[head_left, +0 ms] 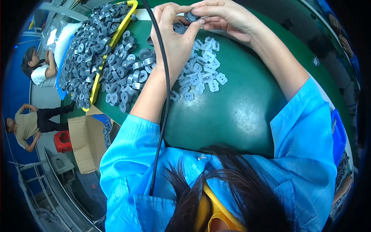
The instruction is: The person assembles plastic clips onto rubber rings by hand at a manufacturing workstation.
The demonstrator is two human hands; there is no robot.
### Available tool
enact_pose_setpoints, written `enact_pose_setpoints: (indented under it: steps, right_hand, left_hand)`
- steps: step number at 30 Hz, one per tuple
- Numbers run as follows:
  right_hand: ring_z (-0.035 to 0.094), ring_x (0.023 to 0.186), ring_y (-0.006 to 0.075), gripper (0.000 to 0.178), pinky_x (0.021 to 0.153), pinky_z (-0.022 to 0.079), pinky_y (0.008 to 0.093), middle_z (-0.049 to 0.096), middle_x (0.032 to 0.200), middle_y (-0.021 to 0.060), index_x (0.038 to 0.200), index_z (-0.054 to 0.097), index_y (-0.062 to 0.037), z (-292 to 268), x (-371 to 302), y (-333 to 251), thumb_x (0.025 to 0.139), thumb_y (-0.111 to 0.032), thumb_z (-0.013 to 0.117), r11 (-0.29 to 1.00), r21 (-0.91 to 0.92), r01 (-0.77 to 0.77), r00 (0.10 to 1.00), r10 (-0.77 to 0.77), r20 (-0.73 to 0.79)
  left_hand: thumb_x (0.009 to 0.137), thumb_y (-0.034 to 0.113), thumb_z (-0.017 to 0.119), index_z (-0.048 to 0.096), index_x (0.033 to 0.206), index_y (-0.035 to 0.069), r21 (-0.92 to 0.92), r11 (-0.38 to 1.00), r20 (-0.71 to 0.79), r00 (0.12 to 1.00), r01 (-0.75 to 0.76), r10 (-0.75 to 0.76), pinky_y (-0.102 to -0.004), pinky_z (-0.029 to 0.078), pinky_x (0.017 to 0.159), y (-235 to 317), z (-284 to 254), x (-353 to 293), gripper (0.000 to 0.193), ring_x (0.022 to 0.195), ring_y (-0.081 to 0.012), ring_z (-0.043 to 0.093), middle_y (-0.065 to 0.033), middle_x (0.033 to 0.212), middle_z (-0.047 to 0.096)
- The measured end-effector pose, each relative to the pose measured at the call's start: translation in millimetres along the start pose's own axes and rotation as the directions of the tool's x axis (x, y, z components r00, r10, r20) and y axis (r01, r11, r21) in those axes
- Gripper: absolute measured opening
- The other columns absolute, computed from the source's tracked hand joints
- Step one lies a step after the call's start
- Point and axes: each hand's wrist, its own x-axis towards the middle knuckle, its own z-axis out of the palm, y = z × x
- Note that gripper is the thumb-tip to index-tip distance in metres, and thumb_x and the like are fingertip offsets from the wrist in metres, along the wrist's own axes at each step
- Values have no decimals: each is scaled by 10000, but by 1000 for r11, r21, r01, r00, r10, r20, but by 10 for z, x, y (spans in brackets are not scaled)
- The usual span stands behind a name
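Pinching a dark grey part [190, 16] at the view's 12 o'clock, left hand [172, 40] and right hand [234, 19] grip narrowly, translucent pieces [209, 57] at its 6 o'clock, grey rings [121, 72] at its 8 o'clock

From my head, the wide fisheye view looks steeply down on the green table [208, 127], close above it (my hair [247, 185] and blue shirt [135, 154] crowd its near side). It catches my left hand [172, 33] and right hand [232, 19] at the table's far side, and the floor [48, 102] farther off, left of the table.
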Motion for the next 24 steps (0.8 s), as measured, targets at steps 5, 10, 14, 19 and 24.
enact_pose_setpoints:
  steps: [5,10,14,19,24]
  right_hand:
    - [655,704,118,157,656,539,206,690,876,73,971,657,-11,-144,-57,-194,844,-94,695,986,-135,-96,988,111,106]
    - [659,696,134,182,664,550,238,689,832,85,953,646,5,-48,-188,-344,809,-73,726,914,-405,-14,986,79,146]
    - [629,681,114,130,635,512,244,674,770,74,866,642,23,215,-296,-373,776,-45,708,640,-748,178,972,-233,32]
    - [632,770,119,154,725,503,237,664,833,63,922,630,-17,71,-126,-166,775,7,672,974,-88,208,971,-195,136]
    - [626,787,113,113,722,494,225,654,856,46,910,609,-52,17,-110,-144,804,-26,635,998,57,11,979,-22,204]
  left_hand:
    - [726,69,805,666,1038,42,-46,996,164,983,-78,84,-252,508,716,-59,-113,67,343,790,-127,591,-58,1014,591]
    - [682,83,832,686,975,41,-144,989,277,958,-35,74,-251,513,653,-30,-151,117,329,717,-129,625,-61,967,631]
    - [683,88,833,703,978,44,-49,990,187,973,-131,138,-244,522,664,-18,-195,115,325,703,-119,624,-60,956,636]
    - [729,104,815,633,1086,37,-130,991,156,988,11,9,-248,500,773,86,-146,96,407,865,-120,607,-64,1067,613]
    - [769,-37,719,547,1029,5,-280,900,219,935,333,-278,-249,490,752,288,-141,108,315,858,-115,599,-77,946,624]
